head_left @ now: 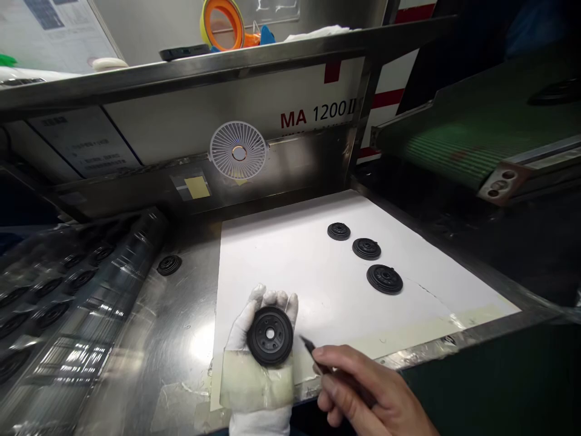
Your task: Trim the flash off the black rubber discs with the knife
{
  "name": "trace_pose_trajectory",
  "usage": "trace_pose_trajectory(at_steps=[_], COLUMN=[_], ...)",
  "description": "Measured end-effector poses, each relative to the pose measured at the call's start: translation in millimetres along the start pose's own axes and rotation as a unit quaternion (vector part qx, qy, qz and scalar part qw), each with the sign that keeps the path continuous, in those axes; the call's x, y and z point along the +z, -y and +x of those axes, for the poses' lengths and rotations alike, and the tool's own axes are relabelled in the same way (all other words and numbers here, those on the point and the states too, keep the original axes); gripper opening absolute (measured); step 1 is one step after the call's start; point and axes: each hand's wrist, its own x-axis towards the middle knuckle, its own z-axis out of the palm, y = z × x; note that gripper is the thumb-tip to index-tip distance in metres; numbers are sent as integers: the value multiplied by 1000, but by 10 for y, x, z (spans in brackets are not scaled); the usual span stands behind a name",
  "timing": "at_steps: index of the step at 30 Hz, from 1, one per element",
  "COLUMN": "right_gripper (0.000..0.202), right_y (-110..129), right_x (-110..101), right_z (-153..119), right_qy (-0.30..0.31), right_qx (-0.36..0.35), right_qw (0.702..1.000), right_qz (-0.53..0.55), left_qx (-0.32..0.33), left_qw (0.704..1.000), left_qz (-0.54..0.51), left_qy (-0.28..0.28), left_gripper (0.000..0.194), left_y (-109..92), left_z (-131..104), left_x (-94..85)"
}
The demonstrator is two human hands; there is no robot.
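Observation:
A round black ribbed disc with a small centre hole lies in my left hand, which wears a white glove with a yellowish band over the palm and wrist. The gloved fingers curl up around the disc's far edge. My bare right hand pinches a thin dark pointed tool, its tip a little right of the disc and apart from it. Three similar black discs lie on the white sheet at the right: a far one, a middle one and a near one.
On the metal table left of the white sheet sits another disc. A plastic-covered tray holds several discs at the left. A small fan stands behind, below a metal shelf. A green conveyor is at the right.

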Motion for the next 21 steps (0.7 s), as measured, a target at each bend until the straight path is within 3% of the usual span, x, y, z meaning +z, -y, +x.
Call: trace_pose_trajectory(at_steps=[3,9,11,14,18,21], right_gripper=[16,38,47,58,29,24], right_y=[-25,-24,-30,-42,-20,58], right_x=[-57,-289,-342,-343,-204,-56], right_z=[-5,32,58,78,52,32], right_qy=[-68,-115,-121,-149,-217,-166], right_qx=[-22,131,135,145,103,94], right_qw=[997,981,972,959,960,972], right_qz=[23,90,150,195,147,136], left_qx=[-65,-248,-250,-197,-183,-160], left_qw=[997,966,964,977,978,985], left_qz=[-27,45,58,23,-40,-60], left_qy=[29,52,66,83,94,19], left_gripper=[31,44,43,48,41,27], left_y=[-19,-67,-77,-79,-54,-17], left_z=[57,130,129,112,93,114], left_x=[-72,-177,-185,-186,-155,-131])
